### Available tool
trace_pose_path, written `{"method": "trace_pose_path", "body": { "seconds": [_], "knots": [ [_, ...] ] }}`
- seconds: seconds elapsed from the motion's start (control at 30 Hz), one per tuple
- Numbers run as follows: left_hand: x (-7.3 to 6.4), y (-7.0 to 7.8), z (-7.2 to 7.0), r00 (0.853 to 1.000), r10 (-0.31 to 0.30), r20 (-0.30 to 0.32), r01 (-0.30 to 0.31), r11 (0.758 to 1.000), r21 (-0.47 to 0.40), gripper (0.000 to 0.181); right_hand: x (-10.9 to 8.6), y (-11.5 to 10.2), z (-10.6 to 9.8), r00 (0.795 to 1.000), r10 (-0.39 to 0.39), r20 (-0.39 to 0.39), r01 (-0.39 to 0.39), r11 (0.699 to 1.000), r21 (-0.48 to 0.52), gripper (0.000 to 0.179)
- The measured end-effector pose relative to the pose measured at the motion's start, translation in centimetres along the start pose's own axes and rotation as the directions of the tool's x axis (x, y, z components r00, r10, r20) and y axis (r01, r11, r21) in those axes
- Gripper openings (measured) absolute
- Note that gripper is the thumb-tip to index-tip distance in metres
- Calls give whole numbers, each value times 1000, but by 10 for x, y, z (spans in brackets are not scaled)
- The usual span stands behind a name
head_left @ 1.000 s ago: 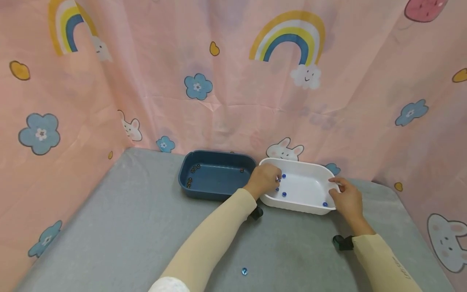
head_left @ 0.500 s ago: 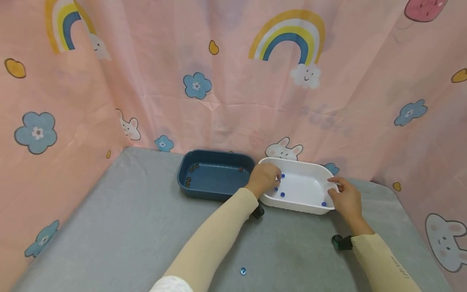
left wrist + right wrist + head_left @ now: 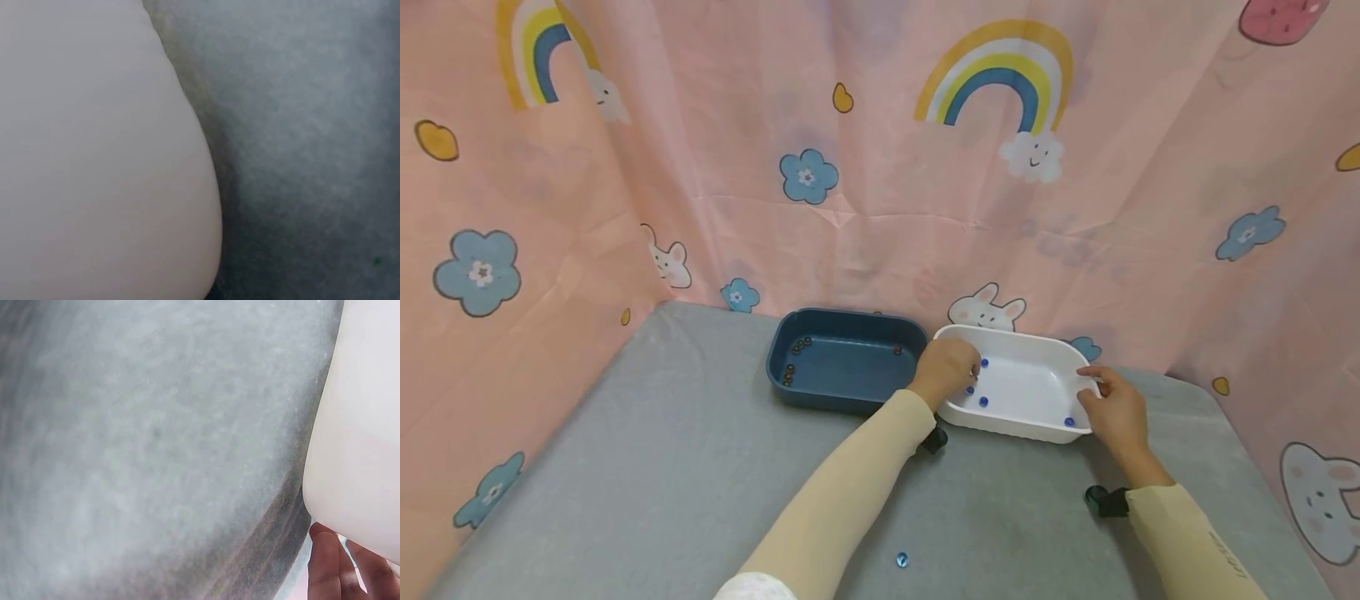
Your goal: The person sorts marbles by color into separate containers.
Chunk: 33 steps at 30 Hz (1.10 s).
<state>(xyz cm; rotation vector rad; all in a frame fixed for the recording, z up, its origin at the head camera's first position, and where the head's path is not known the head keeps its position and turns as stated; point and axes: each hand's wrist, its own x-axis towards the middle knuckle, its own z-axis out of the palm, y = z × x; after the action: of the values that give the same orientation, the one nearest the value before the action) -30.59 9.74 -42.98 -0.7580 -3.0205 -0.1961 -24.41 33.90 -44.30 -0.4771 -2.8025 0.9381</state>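
Note:
A white tray point(image 3: 1030, 387) holds several small blue marbles point(image 3: 983, 402), spread over its floor. My left hand point(image 3: 950, 367) reaches over the tray's left end, fingers curled down inside near the marbles; I cannot tell whether it pinches one. At the opposite end, my right hand point(image 3: 1116, 412) grips the rim with its thumb and fingers. In the right wrist view its fingers point(image 3: 325, 562) meet the outside of the white tray point(image 3: 362, 437). The left wrist view shows the pale tray wall point(image 3: 106, 162), with the left hand out of sight.
A dark blue tray point(image 3: 850, 402) with several brown marbles point(image 3: 789, 375) stands directly left of the white one. One blue marble point(image 3: 902, 560) lies on the grey cloth point(image 3: 647, 467) near the front. A pink patterned curtain point(image 3: 880, 250) hangs behind the trays.
Both hands keep nearly the same places at the white tray. The left fingertips have shifted slightly, covering a blue spot that showed beside them earlier. The camera view moves a little.

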Motion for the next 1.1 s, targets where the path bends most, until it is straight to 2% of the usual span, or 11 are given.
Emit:
{"method": "trace_pose_path", "body": {
  "seconds": [0.33, 0.6, 0.87, 0.97, 1.1],
  "knots": [
    [-1, 2, 0, 999, -24, 48, 25, 1000, -4, 13, -2, 3, 1, 1000, -16, -9, 16, 1000, 1, 39],
    [1, 2, 3, 999, -30, 20, 30, 999, 46, 14, -1, 1, 0, 1000, -18, -8, 18, 1000, -7, 39],
    [2, 3, 3, 999, -49, 17, 49, 999, 4, 11, 0, 3, 0, 999, -39, -28, 38, 999, -22, 37],
    [1, 2, 1, 999, -40, 18, 40, 999, -2, 12, 0, 3, 0, 998, -44, -39, 43, 999, -21, 37],
    [1, 0, 2, 1000, -22, -13, 22, 1000, -23, 18, 0, 3, 1, 997, -57, -59, 56, 998, -20, 36]
  ]
}}
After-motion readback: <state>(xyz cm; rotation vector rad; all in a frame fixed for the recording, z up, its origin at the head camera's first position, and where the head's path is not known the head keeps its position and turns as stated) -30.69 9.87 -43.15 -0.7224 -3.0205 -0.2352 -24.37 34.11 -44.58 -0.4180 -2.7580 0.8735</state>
